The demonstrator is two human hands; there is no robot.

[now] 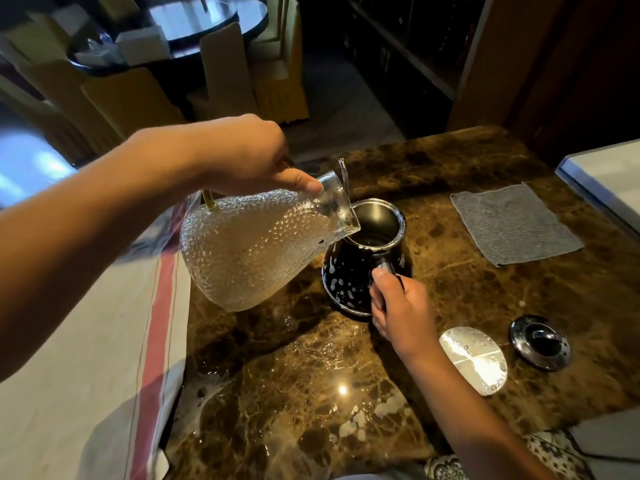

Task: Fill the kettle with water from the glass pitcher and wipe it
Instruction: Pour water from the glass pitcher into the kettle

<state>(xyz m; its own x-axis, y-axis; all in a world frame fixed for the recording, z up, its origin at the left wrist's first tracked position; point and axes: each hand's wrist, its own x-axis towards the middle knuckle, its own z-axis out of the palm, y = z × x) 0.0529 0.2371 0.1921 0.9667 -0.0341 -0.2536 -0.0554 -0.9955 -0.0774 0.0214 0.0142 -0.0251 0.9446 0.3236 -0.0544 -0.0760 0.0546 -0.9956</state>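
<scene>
While tipped, dimpled clear glass pitcher (249, 251).

Pitcher (249, 251) tilted left of kettle (367, 261), cloth (512, 223) far right, perhaps two lids (472, 360) near right

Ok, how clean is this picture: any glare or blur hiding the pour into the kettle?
Head view: the kettle mouth and the glass pitcher rim read sharp; a lamp glare spot sits on the wet marble table near the front edge, away from the pour; the room behind is dim; the left forearm looms large at the wide-angle edge.
</scene>
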